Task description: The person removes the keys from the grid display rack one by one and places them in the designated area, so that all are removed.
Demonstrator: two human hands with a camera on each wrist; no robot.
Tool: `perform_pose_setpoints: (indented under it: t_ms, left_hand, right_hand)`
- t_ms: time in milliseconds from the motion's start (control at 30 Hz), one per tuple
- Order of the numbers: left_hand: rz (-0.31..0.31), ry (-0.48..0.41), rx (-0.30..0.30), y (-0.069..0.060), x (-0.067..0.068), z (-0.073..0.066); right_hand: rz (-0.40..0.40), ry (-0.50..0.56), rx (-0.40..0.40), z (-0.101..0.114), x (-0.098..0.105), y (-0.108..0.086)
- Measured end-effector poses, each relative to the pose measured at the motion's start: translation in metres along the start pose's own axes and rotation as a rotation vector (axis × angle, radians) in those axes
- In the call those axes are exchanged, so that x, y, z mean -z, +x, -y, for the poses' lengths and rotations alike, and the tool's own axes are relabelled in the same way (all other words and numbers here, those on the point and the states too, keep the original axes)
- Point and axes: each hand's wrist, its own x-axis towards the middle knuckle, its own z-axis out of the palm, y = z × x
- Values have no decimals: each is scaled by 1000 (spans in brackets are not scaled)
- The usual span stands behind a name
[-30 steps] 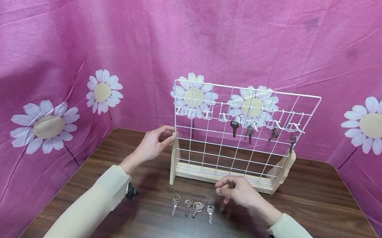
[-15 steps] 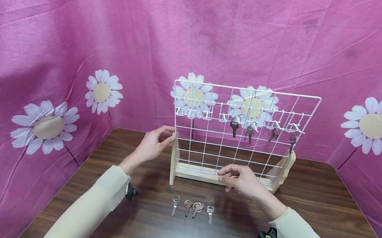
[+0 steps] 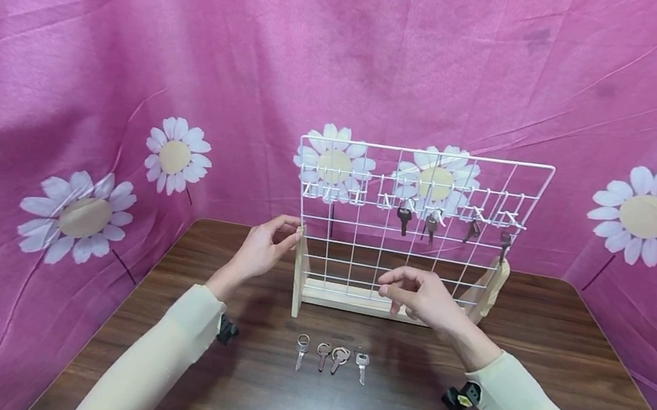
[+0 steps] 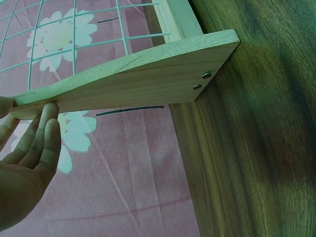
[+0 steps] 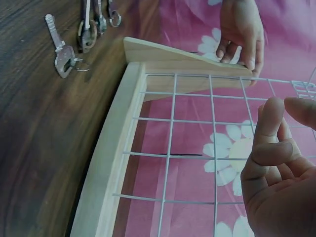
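Note:
My left hand [image 3: 258,250] grips the upper end of the left wooden side panel [image 4: 143,86] of a wire-grid key rack, thumb on one side and fingers on the other. My right hand [image 3: 430,304] hovers before the rack's lower grid, fingers loosely bent; in the right wrist view its thumb and fingertips [image 5: 272,111] show nothing between them. Several dark keys [image 3: 404,220] hang from white hooks on the right half of the grid. On the table below, a row of silvery keys with rings lies flat, with one key [image 3: 362,366] at its right end.
The rack's pale wooden base bar [image 3: 340,299] rests on the dark wood table [image 3: 249,392]. Bare hooks [image 3: 357,199] line the left half of the grid. A pink cloth [image 3: 272,69] with white daisies hangs behind and at both sides.
My right hand has risen from near the table to in front of the lower grid. The left hand stays on the side panel, and the keys keep their places.

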Motion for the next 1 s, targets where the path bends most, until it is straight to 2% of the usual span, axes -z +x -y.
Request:
perform_pose_setpoints:
  t_ms: [667,1000]
  left_hand:
    - [1,-5,3,0,-1,1]
    - [-4,0,8,0,-1,0]
  right_hand:
    - [-111,57,18,31,18,0]
    - [-182,98,92,43,27,2]
